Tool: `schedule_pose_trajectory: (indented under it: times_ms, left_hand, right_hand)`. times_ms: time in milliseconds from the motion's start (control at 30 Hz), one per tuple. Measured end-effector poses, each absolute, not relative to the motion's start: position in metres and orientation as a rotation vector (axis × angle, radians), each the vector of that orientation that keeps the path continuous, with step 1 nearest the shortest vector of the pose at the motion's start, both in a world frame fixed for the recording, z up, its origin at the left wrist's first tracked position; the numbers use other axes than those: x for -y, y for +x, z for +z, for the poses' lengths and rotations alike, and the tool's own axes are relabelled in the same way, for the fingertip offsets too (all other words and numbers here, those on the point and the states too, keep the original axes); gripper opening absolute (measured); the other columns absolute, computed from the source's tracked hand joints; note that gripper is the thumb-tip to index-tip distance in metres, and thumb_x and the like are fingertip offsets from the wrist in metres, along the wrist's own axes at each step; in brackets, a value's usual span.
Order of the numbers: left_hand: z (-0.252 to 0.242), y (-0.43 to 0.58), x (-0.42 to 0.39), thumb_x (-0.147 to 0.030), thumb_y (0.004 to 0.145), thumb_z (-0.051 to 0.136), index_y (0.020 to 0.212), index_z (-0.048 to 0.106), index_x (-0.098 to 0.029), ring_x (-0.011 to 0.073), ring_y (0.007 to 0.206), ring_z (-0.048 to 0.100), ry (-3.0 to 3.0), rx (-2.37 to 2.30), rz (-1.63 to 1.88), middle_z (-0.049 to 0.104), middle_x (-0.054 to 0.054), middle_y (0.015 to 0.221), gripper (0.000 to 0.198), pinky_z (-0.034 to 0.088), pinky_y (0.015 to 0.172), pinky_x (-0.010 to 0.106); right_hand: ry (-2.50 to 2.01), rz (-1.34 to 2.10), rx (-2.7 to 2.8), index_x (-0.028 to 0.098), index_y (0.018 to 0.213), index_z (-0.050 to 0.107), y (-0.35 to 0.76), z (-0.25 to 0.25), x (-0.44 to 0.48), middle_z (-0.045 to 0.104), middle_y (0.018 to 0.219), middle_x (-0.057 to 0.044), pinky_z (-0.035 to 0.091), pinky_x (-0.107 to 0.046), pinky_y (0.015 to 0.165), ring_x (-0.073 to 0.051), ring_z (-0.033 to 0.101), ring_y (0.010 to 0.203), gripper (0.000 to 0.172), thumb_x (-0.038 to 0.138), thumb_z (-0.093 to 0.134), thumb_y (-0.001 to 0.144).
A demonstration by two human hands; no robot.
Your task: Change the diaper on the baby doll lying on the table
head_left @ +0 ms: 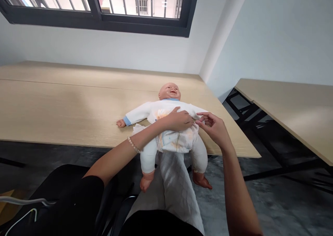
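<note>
A baby doll [170, 92] in a white outfit with blue trim lies face up on the table, its legs hanging over the front edge. A white printed diaper [174, 142] is around its hips. My left hand [179, 120] rests across the doll's belly and the diaper's upper front, fingers lying toward the right. Beside the doll's right-hand side in the picture, my right hand [212, 125] has its thumb and forefinger apart, close to the diaper's side and my left fingertips. The diaper's fastening there is too small to make out.
The doll lies near the right end of a light wooden table [65, 111]. A second table [293, 107] stands to the right across a gap. Behind is a wall with a barred window [140, 7]. A black chair [59, 191] and cables [26, 201] are at lower left.
</note>
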State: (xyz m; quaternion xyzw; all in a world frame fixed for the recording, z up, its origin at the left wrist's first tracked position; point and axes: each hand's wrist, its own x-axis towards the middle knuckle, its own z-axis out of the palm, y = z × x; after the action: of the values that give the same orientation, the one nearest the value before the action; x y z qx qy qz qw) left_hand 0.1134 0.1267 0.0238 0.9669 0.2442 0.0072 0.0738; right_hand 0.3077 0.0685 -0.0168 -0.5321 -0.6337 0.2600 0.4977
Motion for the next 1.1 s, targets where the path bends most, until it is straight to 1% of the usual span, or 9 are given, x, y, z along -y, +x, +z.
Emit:
schedule_pose_trajectory:
  times_ms: [133, 200, 367, 533, 633, 767, 900, 1000, 1100]
  left_hand:
    - [0.022, 0.126, -0.139, -0.023, 0.099, 0.034, 0.135, 0.053, -0.025, 0.0199, 0.137, 0.045, 2.809, -0.672, 0.007, 0.058, 0.005, 0.144, 0.041, 0.014, 0.122, 0.056]
    - [0.021, 0.136, -0.147, -0.02, 0.096, 0.036, 0.136, 0.052, -0.026, 0.0202, 0.131, 0.051, 2.75, -0.649, -0.002, 0.062, 0.003, 0.14, 0.043, 0.018, 0.121, 0.052]
    - [0.019, 0.155, -0.161, -0.03, 0.088, 0.055, 0.115, 0.067, -0.021, 0.0217, 0.105, 0.063, 2.656, -0.592, 0.005, 0.072, 0.003, 0.111, 0.03, 0.038, 0.098, 0.033]
    - [0.014, 0.159, -0.167, -0.031, 0.083, 0.059, 0.085, 0.064, -0.017, 0.0164, 0.077, 0.055, 2.56, -0.606, 0.137, 0.064, -0.001, 0.08, 0.014, 0.036, 0.075, 0.028]
    - [0.013, 0.159, -0.169, -0.03, 0.087, 0.056, 0.074, 0.055, -0.017, 0.0131, 0.067, 0.046, 2.509, -0.579, 0.197, 0.054, -0.003, 0.069, 0.018, 0.033, 0.067, 0.027]
    - [0.013, 0.159, -0.17, -0.028, 0.089, 0.056, 0.069, 0.046, -0.018, 0.0109, 0.062, 0.04, 2.439, -0.531, 0.28, 0.045, -0.006, 0.062, 0.024, 0.032, 0.062, 0.026]
    - [0.015, 0.156, -0.172, -0.024, 0.089, 0.057, 0.075, 0.049, -0.018, 0.0115, 0.064, 0.048, 2.329, -0.496, 0.453, 0.051, -0.004, 0.066, 0.017, 0.038, 0.064, 0.025]
    - [0.023, 0.146, -0.165, -0.016, 0.086, 0.056, 0.082, 0.051, -0.017, 0.0159, 0.082, 0.057, 2.333, -0.55, 0.622, 0.062, 0.003, 0.085, 0.007, 0.044, 0.076, 0.028]
    - [0.034, 0.127, -0.144, -0.017, 0.092, 0.05, 0.091, 0.055, -0.017, 0.0206, 0.098, 0.059, 2.505, -0.624, 0.834, 0.065, 0.008, 0.1, 0.005, 0.045, 0.086, 0.032]
  right_hand:
    - [-1.276, 0.661, 1.267, 0.019, 0.101, 0.07, 0.312, -0.029, -0.076, 0.062, 0.088, -0.003, 0.048, -0.028, 0.071, -0.015, 0.058, 0.074, 0.045, 0.044, 0.083, 0.065]
    - [-1.248, 0.71, 1.151, 0.019, 0.1, 0.069, 0.313, -0.033, -0.077, 0.062, 0.091, -0.002, 0.049, -0.027, 0.072, -0.014, 0.059, 0.075, 0.049, 0.042, 0.086, 0.06]
    - [-1.209, 0.717, 1.096, 0.02, 0.1, 0.068, 0.311, -0.037, -0.071, 0.063, 0.094, -0.003, 0.052, -0.028, 0.075, -0.016, 0.062, 0.081, 0.053, 0.044, 0.089, 0.058]
    - [-1.19, 0.643, 1.102, 0.02, 0.1, 0.067, 0.31, -0.04, -0.067, 0.064, 0.092, -0.003, 0.055, -0.032, 0.08, -0.017, 0.065, 0.082, 0.053, 0.048, 0.088, 0.061]
    - [-1.235, 0.624, 1.073, 0.018, 0.097, 0.067, 0.31, -0.046, -0.067, 0.068, 0.09, -0.005, 0.057, -0.036, 0.083, -0.02, 0.067, 0.083, 0.056, 0.053, 0.088, 0.059]
    - [-1.284, 0.628, 1.025, 0.017, 0.084, 0.067, 0.305, -0.048, -0.066, 0.071, 0.081, -0.007, 0.059, -0.04, 0.078, -0.022, 0.069, 0.077, 0.055, 0.061, 0.086, 0.057]
    - [-1.245, 0.593, 1.011, 0.017, 0.081, 0.067, 0.296, -0.04, -0.066, 0.071, 0.078, -0.007, 0.058, -0.036, 0.073, -0.02, 0.068, 0.072, 0.048, 0.058, 0.083, 0.063]
    - [-1.245, 0.612, 1.004, 0.017, 0.078, 0.065, 0.289, -0.031, -0.069, 0.07, 0.074, -0.006, 0.056, -0.033, 0.067, -0.018, 0.065, 0.067, 0.046, 0.056, 0.082, 0.062]
    - [-1.267, 0.645, 0.997, 0.017, 0.077, 0.063, 0.285, -0.025, -0.074, 0.068, 0.071, -0.005, 0.054, -0.031, 0.063, -0.018, 0.063, 0.066, 0.047, 0.056, 0.082, 0.059]
